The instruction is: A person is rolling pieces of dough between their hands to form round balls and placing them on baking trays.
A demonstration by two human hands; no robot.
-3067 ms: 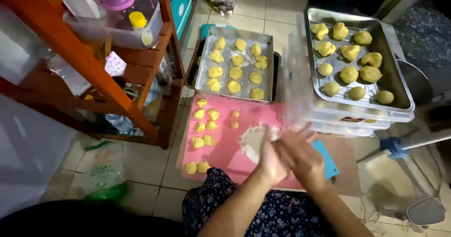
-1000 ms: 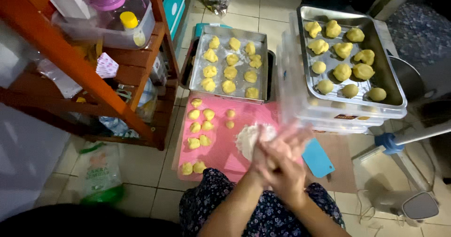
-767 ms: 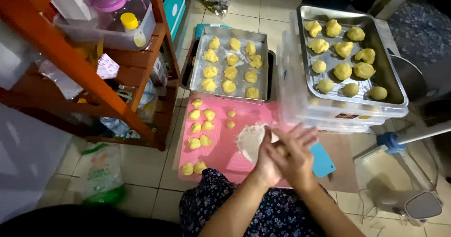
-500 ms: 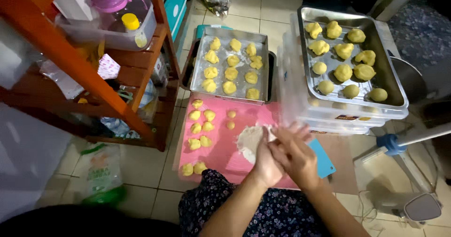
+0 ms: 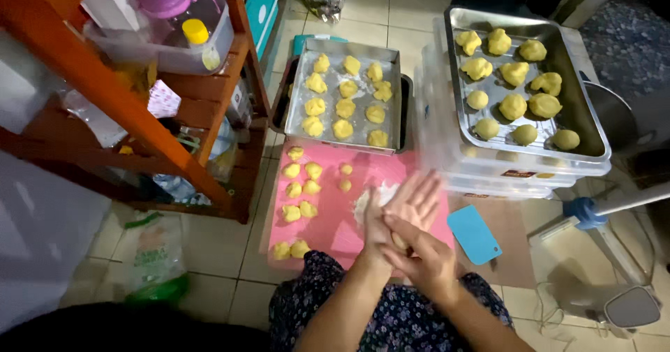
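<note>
With both palms pressed together over the near right edge of the pink mat [image 5: 328,219], left hand [image 5: 401,209] and right hand [image 5: 419,258] close on a dough piece [image 5: 399,240], mostly hidden. Judging by the look: soft, light, easily squashed; cup it, don't pinch. Flat tray [image 5: 391,52] beyond the mat's far edge holds yellow dough lumps; tray [image 5: 579,94] on stacked tubs holds shaped pieces.

**Hands pressed together over pink mat**

The left hand [image 5: 394,212] and right hand [image 5: 419,258] are pressed palm to palm above the pink mat [image 5: 328,216]; a bit of yellow dough shows between them. Dough balls [image 5: 300,181] lie in rows on the mat. Beyond it sits a tray [image 5: 391,97] of shaped pieces; a second tray [image 5: 579,108] tops clear boxes [image 5: 436,143]. A blue scraper [image 5: 474,235] lies just right of the mat.
</note>
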